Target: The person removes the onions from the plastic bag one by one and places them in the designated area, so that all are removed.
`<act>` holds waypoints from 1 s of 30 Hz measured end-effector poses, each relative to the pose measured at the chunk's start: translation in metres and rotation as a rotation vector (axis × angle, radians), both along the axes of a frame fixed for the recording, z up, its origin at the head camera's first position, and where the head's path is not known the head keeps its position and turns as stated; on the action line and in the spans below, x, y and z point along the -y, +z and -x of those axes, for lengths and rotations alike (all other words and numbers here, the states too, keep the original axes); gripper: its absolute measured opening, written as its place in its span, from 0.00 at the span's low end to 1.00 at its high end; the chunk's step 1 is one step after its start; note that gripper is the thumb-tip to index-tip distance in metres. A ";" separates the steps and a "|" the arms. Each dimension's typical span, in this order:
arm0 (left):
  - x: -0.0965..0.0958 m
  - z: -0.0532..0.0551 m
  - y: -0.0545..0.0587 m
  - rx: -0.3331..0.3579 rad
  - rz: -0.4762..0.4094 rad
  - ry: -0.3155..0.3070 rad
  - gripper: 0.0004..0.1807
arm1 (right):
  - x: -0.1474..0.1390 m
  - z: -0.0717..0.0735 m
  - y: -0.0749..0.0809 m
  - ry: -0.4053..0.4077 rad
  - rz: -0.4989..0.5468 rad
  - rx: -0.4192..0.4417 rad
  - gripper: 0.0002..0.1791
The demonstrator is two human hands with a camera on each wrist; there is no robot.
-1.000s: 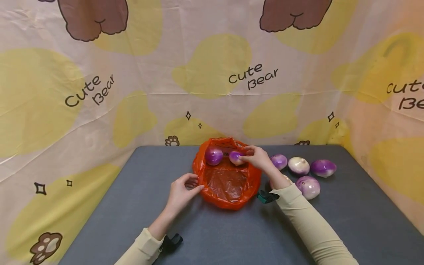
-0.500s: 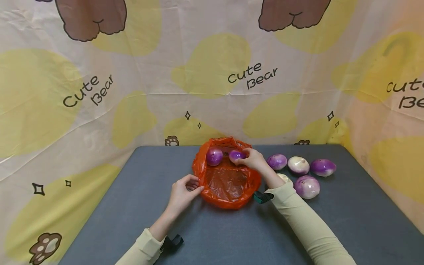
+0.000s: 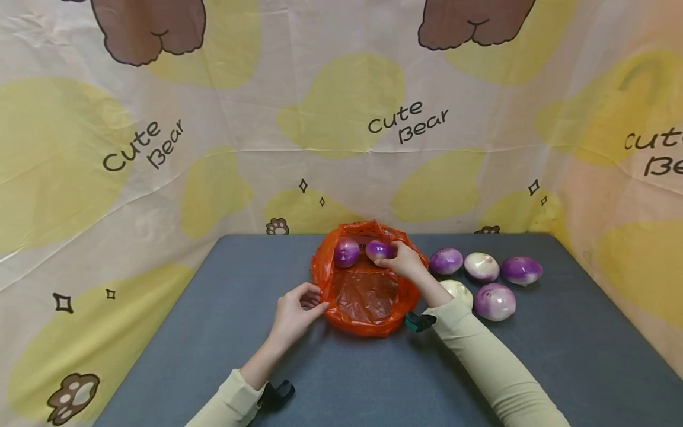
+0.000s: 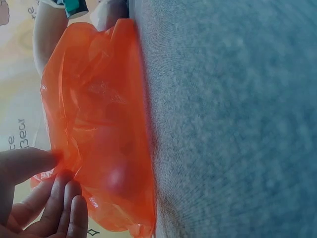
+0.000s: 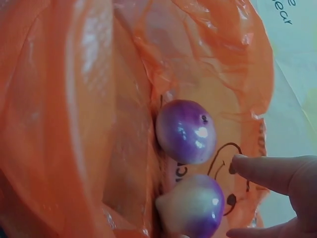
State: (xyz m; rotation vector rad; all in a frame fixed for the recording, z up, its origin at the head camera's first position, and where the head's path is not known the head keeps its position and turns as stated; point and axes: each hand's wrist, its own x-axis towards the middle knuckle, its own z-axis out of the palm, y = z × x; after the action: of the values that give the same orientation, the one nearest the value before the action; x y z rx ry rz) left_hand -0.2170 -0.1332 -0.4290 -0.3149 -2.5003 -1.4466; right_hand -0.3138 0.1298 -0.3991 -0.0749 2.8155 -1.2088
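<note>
An orange plastic bag stands with its mouth spread wide on the table. My left hand pinches its left rim between thumb and fingers, also seen in the left wrist view on the bag. Inside the bag are two purple-and-white onions, the left onion and the right onion. My right hand reaches in over the right rim beside the right onion. In the right wrist view its extended fingers are spread close to the paler onion, and the other onion lies beyond.
On the grey table, right of the bag, lie several more onions: a purple onion, a white onion, a dark purple onion and a pinkish onion. A pale onion is partly behind the right sleeve. Patterned cloth surrounds the table.
My right hand has moved slightly left and further into the bag, and the right onion has shifted left with it. The left hand stays at the rim.
</note>
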 end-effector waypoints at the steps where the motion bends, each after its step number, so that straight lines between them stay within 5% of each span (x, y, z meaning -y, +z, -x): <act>1: 0.000 0.000 0.000 0.000 0.000 0.001 0.11 | 0.001 0.000 0.000 -0.006 0.007 0.007 0.44; 21: 0.002 0.000 -0.002 -0.006 0.004 -0.018 0.11 | 0.018 0.004 0.002 -0.114 0.404 0.295 0.56; 30: 0.004 0.000 -0.003 -0.004 0.010 -0.015 0.10 | 0.023 0.012 -0.010 -0.155 0.387 0.289 0.58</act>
State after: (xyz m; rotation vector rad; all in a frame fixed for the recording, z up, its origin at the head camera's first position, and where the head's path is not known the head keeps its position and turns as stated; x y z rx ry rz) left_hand -0.2174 -0.1375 -0.4324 -0.3387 -2.5079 -1.4383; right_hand -0.3260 0.1066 -0.4095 0.2776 2.3474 -1.6340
